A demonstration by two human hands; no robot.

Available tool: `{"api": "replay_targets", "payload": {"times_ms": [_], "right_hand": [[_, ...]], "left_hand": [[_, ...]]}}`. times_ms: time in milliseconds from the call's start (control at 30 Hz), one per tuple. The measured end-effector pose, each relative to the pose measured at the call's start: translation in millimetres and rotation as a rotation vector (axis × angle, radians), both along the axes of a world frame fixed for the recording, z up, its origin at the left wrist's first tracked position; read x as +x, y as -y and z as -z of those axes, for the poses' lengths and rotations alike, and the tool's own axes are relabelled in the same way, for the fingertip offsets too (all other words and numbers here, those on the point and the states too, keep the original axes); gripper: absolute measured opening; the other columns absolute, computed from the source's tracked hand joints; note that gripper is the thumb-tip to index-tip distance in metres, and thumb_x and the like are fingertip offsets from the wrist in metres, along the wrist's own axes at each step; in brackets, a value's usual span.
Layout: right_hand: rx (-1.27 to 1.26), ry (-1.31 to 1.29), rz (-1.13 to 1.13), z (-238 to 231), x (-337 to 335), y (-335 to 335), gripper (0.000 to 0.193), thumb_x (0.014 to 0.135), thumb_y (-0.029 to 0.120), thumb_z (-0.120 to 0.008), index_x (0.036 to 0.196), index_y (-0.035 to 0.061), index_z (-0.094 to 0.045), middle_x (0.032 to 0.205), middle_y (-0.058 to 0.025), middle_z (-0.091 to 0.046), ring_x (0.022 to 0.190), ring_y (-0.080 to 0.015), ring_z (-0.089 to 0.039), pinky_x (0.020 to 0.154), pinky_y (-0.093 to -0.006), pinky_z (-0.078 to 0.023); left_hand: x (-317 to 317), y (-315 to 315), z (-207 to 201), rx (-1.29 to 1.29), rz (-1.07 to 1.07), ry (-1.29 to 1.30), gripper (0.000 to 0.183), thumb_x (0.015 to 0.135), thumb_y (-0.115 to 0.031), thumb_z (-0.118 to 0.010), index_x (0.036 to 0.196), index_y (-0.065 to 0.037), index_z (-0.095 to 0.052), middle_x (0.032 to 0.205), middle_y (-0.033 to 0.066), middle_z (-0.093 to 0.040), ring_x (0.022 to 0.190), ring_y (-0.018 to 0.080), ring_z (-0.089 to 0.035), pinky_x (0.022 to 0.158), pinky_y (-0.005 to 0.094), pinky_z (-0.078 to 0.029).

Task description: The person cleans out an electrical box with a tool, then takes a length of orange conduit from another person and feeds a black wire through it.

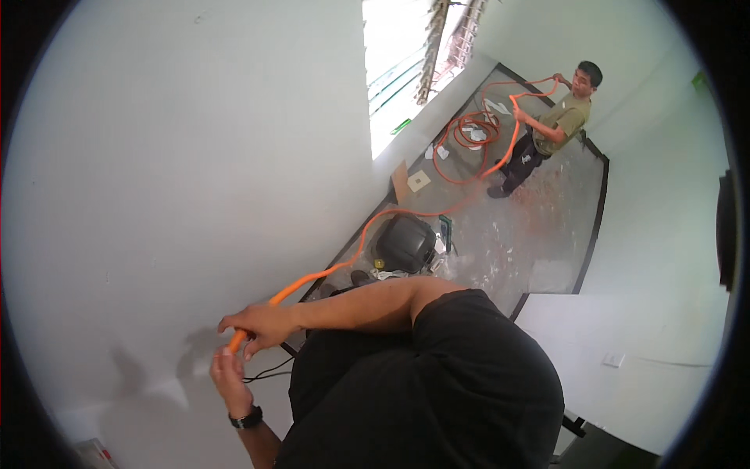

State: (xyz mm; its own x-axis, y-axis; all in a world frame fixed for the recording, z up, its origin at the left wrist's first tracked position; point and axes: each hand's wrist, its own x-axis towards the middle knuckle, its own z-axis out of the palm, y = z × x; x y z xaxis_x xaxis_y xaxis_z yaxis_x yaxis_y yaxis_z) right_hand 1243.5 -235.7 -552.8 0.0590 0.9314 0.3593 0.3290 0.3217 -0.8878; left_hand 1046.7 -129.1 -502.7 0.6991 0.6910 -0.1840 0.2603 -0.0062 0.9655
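Note:
A long orange flexible tube (301, 283) runs along the wall toward me from the far end of the room. My right hand (267, 323) reaches across from the right and is closed around it near its close end. Just below, my left hand (228, 375), with a black watch on its wrist, pinches the tube's end; the very tip is hidden by the fingers. By the far wall a person (558, 121) stands holding the same tube in both hands. Behind the tube's middle stretch, loose coils (469, 137) of it lie on the floor.
A black rounded case (406, 244) stands on the floor near the wall, among small scraps. A cardboard piece (401, 182) leans by the wall below the louvred window (398, 70). Thin black cables (269, 373) hang beside my left hand. A wall socket (613, 359) is at right.

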Motion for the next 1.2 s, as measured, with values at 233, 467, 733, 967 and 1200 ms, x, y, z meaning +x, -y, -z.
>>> {"api": "replay_targets", "payload": {"times_ms": [233,467,733,967,1200], "right_hand": [[-0.68,0.379,0.448,163,112,90,0.022,0.087,0.018,-0.066,0.108,0.0147,-0.066,0.093,-0.0147,-0.071,0.094,-0.0379,-0.068,0.081,-0.0513,-0.052],[-0.748,0.269,1.085,121,202,221,0.018,0.088,0.021,-0.066,0.101,0.0086,-0.07,0.091,-0.0129,-0.073,0.088,-0.0357,-0.071,0.077,-0.0492,-0.054],[-0.673,0.182,0.929,64,221,218,0.038,0.088,0.037,-0.073,0.111,0.0073,-0.067,0.093,-0.0185,-0.072,0.094,-0.0368,-0.07,0.082,-0.0499,-0.053],[-0.863,0.446,0.466,84,207,225,0.03,0.087,0.025,-0.071,0.113,0.0104,-0.066,0.095,-0.0162,-0.073,0.09,-0.0374,-0.07,0.077,-0.0491,-0.054],[-0.915,0.452,0.343,79,175,207,0.038,0.088,0.035,-0.069,0.119,0.014,-0.067,0.108,-0.0194,-0.072,0.105,-0.0372,-0.069,0.09,-0.048,-0.054]], "left_hand": [[-89,-131,-115,-0.209,-0.411,0.565,0.027,0.103,-0.028,-0.051,0.094,-0.006,-0.063,0.061,-0.0076,-0.035,0.049,0.002,-0.027,0.042,0.0201,-0.02],[-93,-81,-12,-0.06,-0.286,-0.023,0.029,0.099,-0.028,-0.048,0.11,-0.005,-0.062,0.065,-0.0055,-0.043,0.046,0.0032,-0.031,0.04,0.0177,-0.024],[-124,-145,20,-0.09,-0.501,0.027,0.029,0.102,-0.033,-0.048,0.103,-0.006,-0.059,0.062,-0.0039,-0.045,0.042,0.0036,-0.031,0.036,0.0193,-0.023],[-98,-134,16,0.051,-0.481,-0.075,0.023,0.101,-0.033,-0.053,0.099,-0.01,-0.058,0.06,-0.0069,-0.041,0.043,0.0026,-0.031,0.038,0.0192,-0.023],[-74,-141,18,0.305,-0.329,-0.158,0.025,0.105,-0.031,-0.047,0.1,-0.01,-0.06,0.067,-0.0053,-0.039,0.053,0.0024,-0.034,0.042,0.0193,-0.026]]}}
